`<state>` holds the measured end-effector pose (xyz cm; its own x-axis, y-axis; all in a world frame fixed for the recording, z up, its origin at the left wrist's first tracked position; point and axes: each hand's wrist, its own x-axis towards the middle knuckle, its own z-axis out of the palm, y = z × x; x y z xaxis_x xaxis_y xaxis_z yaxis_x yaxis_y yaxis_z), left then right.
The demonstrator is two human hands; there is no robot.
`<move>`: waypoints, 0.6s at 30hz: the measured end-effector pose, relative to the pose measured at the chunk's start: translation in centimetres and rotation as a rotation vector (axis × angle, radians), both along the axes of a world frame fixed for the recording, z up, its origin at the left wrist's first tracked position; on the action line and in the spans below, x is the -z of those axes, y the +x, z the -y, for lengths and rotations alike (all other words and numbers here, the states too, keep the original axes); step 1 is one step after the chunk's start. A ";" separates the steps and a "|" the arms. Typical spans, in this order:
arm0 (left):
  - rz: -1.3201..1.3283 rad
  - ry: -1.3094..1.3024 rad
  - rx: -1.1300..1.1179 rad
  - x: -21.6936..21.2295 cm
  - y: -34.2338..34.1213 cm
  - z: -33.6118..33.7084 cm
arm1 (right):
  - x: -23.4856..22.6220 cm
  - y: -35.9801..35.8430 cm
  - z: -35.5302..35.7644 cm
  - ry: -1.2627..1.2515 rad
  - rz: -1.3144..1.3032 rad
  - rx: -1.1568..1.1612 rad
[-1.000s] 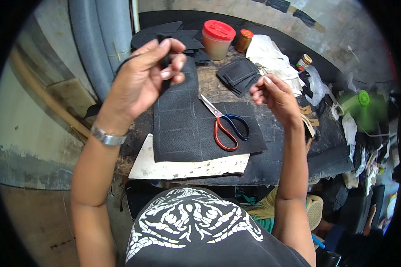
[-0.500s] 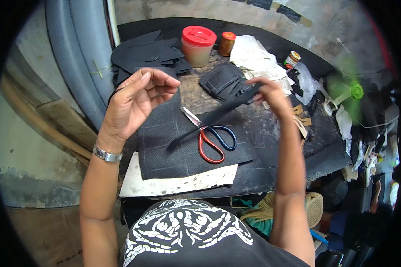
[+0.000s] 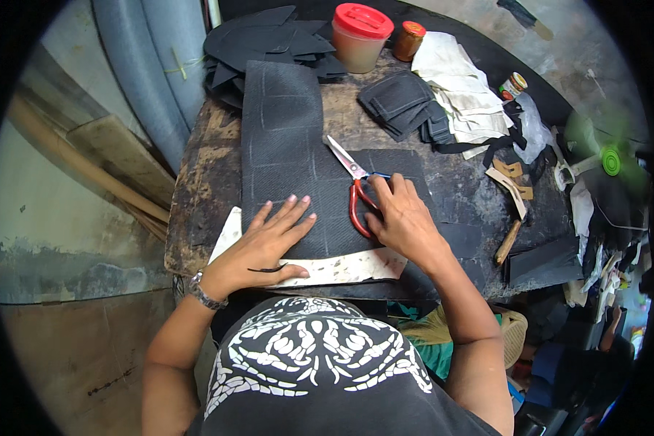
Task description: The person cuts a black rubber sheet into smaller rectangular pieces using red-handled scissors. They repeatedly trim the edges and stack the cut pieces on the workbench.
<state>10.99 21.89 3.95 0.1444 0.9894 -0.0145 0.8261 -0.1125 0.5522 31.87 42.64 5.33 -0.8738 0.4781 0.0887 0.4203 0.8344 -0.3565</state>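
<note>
A long black sheet marked with chalk lines lies on the worn workbench, over a white card at the near edge. My left hand presses flat on the sheet's near end with fingers spread, and a thin black sliver lies by its thumb. Red-handled scissors rest on the sheet with blades pointing away. My right hand lies over their handles with fingers stretched out, not curled through the loops.
At the back stand a red-lidded jar and a small orange-lidded jar, beside a heap of black offcuts. Dark cut squares and white cloth lie to the right. A green fan spins at the right; grey pipes stand left.
Both hands were raised, holding the black sheet and a strip off the bench. The sheet now lies flat, my left hand presses on it and my right hand has dropped onto the scissors.
</note>
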 end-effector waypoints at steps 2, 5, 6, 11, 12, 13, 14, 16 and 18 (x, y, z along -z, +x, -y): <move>-0.056 -0.003 -0.019 0.2 0.0 0.3 | 0.0 -0.8 0.2 -0.011 0.030 0.015; -0.141 0.081 -0.017 0.5 0.0 0.6 | -1.0 -0.4 -1.9 -0.178 -0.016 0.032; -0.166 0.098 -0.019 0.6 0.2 0.8 | -1.7 0.2 -2.4 -0.361 -0.072 0.100; -0.203 0.097 -0.091 0.3 0.1 2.5 | -5.7 6.4 -0.5 -1.049 -0.413 0.353; -0.210 0.087 -0.106 -0.1 -0.1 2.9 | -6.1 7.4 0.2 -1.143 -0.375 0.433; -0.217 0.056 -0.129 -0.4 -0.3 3.3 | -6.3 8.7 1.4 -1.138 -0.376 0.437; -0.206 0.049 -0.129 -0.7 -0.3 3.5 | -6.3 9.7 2.7 -1.180 -0.377 0.449; -0.204 0.099 -0.089 -1.1 -0.1 3.3 | -5.8 11.2 5.3 -1.266 -0.276 0.471; -0.190 0.150 -0.033 -1.0 0.8 2.3 | -5.0 12.3 7.7 -1.300 -0.171 0.435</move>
<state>11.78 19.64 4.97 0.1212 0.9866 0.1091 0.9181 -0.1532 0.3655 44.15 34.91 10.35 -0.6581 0.5277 -0.5371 0.4316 -0.3202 -0.8433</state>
